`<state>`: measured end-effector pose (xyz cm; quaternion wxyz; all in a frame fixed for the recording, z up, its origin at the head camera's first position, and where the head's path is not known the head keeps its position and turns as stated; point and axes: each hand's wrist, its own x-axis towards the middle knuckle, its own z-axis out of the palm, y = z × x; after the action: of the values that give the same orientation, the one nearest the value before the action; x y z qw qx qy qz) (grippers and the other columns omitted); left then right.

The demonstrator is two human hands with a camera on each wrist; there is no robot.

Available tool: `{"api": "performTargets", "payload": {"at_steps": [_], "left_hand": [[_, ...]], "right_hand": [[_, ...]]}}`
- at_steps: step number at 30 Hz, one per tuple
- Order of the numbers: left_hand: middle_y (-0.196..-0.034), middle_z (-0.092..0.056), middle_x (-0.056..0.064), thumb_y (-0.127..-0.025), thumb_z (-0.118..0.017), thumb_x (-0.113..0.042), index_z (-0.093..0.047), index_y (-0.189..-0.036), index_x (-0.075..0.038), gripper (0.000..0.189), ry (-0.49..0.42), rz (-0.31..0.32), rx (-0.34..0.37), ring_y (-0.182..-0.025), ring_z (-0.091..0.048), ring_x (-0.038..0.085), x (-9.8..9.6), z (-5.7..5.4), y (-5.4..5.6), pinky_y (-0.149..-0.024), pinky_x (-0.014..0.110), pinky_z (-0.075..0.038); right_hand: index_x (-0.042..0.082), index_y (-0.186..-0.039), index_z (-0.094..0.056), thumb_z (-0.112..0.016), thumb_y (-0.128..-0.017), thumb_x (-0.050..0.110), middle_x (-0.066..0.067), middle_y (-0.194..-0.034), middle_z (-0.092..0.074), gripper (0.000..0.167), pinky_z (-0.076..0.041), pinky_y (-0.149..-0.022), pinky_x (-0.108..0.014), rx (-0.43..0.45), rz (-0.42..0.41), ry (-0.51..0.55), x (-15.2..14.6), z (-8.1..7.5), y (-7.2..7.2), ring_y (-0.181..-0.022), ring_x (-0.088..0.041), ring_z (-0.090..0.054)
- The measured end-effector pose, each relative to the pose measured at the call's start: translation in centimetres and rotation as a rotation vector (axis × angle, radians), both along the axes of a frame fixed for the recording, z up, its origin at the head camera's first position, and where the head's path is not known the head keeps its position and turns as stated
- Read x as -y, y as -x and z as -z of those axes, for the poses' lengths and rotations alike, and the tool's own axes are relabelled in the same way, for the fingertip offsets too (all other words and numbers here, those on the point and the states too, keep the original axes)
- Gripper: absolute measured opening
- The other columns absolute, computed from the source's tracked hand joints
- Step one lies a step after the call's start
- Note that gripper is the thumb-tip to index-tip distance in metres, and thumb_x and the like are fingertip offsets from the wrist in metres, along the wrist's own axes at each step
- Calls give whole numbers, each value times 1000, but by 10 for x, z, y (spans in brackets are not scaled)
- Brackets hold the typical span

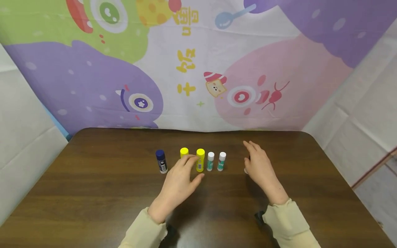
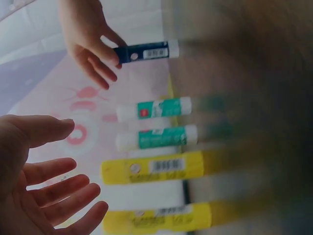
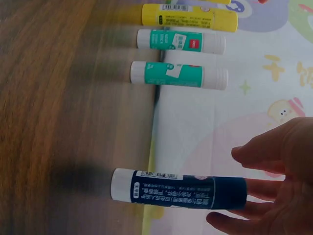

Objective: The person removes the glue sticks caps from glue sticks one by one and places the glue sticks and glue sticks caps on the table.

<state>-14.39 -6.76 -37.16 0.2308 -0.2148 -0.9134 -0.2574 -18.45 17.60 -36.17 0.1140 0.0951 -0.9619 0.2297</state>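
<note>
Glue sticks stand upright in a row on the table. My left hand [image 1: 180, 179] is over the row with its fingers spread and slightly bent, in front of two yellow glue sticks [image 1: 200, 161]. Its palm holds nothing in the left wrist view. Beside the row's right end, my right hand [image 1: 258, 167] is around the cap end of a dark-blue glue stick [image 3: 178, 188]. The thumb stands apart from the cap, and the fingers are behind it, loosely extended. From the head view, my right hand hides nearly all of that stick.
Two green-and-white glue sticks [image 1: 221, 161] stand between the hands. Another dark-blue glue stick [image 1: 161, 161] is at the row's left end. The brown wooden table [image 1: 93, 193] reaches back to a cartoon-printed cloth [image 1: 192, 113]. White cloth [image 1: 350, 103] hangs at the sides.
</note>
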Motion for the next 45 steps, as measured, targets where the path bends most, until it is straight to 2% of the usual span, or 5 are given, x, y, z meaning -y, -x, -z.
{"api": "performTargets", "payload": {"at_steps": [9,20,25,34,45], "left_hand": [[-108,-57,3,-79,-70,-29,-58,-114,-9,42,-25,29,182,-88,-59,17,-19,12,3,-69,36,-50],[-110,-58,1,-80,-68,-32,-59,-116,-13,42,-30,54,205,-92,-58,15,-32,9,5,-73,35,-50],[-107,-59,1,-80,-68,-34,-59,-115,-12,42,-30,77,152,-87,-57,12,-39,5,7,-72,31,-50],[-94,-62,-1,-79,-70,-32,-61,-107,-13,35,-52,86,73,-83,-58,11,-39,5,3,-73,29,-49],[-90,-65,-2,-73,-76,-26,-63,-106,-15,37,86,20,-198,-78,-60,16,-22,-12,-3,-71,30,-47]], "right_hand": [[-2,-124,-50,-55,-83,-6,-24,-119,-53,42,-44,-84,-51,-10,57,-1,-2,3,1,-106,-41,-53],[2,-107,-62,-69,-79,9,-15,-100,-64,29,-49,-74,-43,-159,16,126,19,-16,-22,-86,-30,-62],[4,-104,-63,-72,-77,14,-9,-91,-66,30,-51,-65,-34,-185,-33,212,32,-24,-34,-74,-18,-61],[6,-100,-64,-72,-76,16,-5,-94,-68,27,-53,-69,-23,-125,-88,471,46,-26,-47,-81,-13,-66],[3,-107,-64,-72,-77,14,-12,-104,-66,33,-52,-76,-26,192,-166,783,46,-28,-45,-91,-19,-66]]}}
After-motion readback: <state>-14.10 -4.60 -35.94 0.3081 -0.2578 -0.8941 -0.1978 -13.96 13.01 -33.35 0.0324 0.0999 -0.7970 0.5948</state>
